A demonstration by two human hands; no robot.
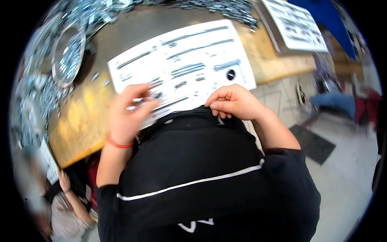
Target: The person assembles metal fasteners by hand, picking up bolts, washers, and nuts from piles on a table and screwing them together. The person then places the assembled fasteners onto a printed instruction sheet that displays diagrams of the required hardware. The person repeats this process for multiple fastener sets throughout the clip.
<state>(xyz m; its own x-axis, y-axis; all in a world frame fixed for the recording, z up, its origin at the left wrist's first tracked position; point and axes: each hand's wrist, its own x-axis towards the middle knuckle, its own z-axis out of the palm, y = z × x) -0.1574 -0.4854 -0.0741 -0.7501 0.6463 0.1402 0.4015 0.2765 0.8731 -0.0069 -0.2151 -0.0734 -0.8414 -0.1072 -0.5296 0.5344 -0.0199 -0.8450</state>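
My left hand (131, 109) is curled over the near left part of a white card (245, 80), with small shiny metal pieces (137, 101) between its fingers. Blur hides their exact kind. At the near edge of the same card, close to my body, my right hand (236, 103) has its thumb and fingertips pinched together. Whatever is in that pinch is too small to make out. Long dark rods (197, 50), several short metal parts and a round black disc (230, 74) show on the card.
A round metal-rimmed bowl (54, 66) of small metal parts stands at the left, among heaps of loose hardware (50, 94). More metal pieces (229, 10) lie along the far edge. Stacked white cards (298, 26) are at the far right. Another person's hand (64, 180) is at lower left.
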